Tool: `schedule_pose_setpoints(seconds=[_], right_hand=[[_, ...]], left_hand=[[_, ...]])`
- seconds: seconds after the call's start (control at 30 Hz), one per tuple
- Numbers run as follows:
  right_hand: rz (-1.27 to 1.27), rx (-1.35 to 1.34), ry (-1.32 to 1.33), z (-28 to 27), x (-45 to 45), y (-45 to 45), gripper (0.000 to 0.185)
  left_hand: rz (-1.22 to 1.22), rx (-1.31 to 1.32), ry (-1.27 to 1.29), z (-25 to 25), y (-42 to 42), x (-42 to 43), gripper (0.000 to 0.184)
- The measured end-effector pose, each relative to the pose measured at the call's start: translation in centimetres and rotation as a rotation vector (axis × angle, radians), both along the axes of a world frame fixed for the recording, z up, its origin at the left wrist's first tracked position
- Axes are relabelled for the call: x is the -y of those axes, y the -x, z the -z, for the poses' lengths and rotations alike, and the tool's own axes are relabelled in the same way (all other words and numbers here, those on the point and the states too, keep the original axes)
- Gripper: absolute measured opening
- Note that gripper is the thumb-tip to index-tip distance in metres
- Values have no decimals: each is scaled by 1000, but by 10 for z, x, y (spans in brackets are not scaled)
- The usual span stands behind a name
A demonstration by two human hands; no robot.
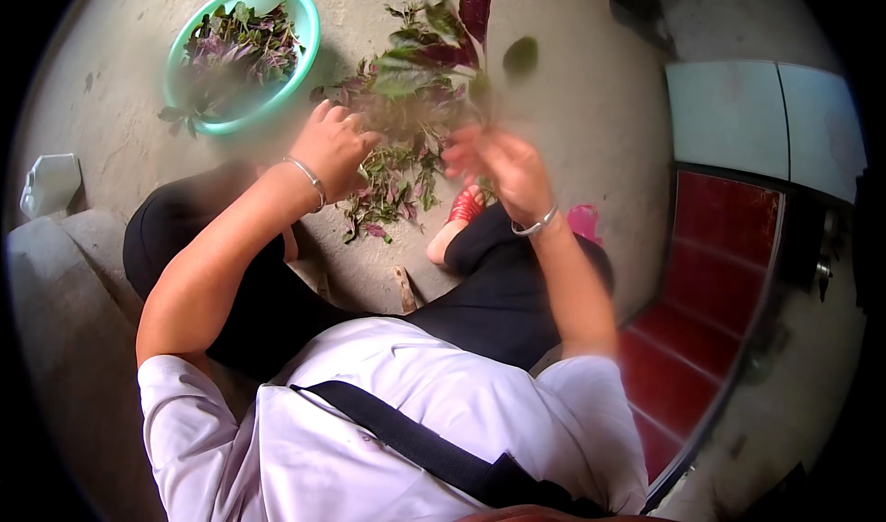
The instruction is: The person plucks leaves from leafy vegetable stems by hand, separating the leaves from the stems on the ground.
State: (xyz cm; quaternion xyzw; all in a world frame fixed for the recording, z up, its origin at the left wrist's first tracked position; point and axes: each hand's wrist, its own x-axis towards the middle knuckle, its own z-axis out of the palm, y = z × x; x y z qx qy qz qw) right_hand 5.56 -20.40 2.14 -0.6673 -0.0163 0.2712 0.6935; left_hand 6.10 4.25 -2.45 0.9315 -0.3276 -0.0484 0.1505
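Observation:
My right hand (503, 164) grips the lower stem of a leafy green-and-purple sprig (448, 47), which looks like red amaranth. The sprig stands up from the fingers, its leaves spread above the hand. My left hand (334, 148) hovers left of it, fingers loosely bent and the thumb apart from them, with nothing visible in it. Below and between the hands, a pile of loose leaves and stems (392, 190) lies on the floor. A mint-green basin (309, 37) at the upper left holds more of these leaves, some hanging over its near rim.
Concrete floor (591, 125) surrounds the pile. My foot in a red sandal (466, 206) is close to the leaves. A pale plastic container (51, 185) stands at the far left. On the right are a pale cabinet (729, 111) and red tiles (720, 236). Something pink (584, 222) lies near my right knee.

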Motion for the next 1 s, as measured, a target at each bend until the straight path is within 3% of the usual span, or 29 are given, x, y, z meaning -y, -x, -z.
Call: schedule_pose_setpoints(seconds=[0.03,0.13,0.23,0.33,0.57,1.0], right_hand=[[-24,3,-27,-1,-2,1,26],[-60,-34,-74,4,-5,2,26],[-85,-108,-94,10,-10,5,26],[-203,-95,-33,16,-15,7,25],[-255,-199,13,25,-20,9,48],[-256,-123,-74,29,-20,12,51]], left_hand=[[17,5,41,-5,-1,2,53],[-90,-570,803,-17,-10,14,47],[-86,-882,1084,-49,-15,18,41],[-131,-850,1299,-49,-12,24,17],[-229,-876,1319,-50,-7,20,22],[-305,-970,1371,-39,-4,23,23]])
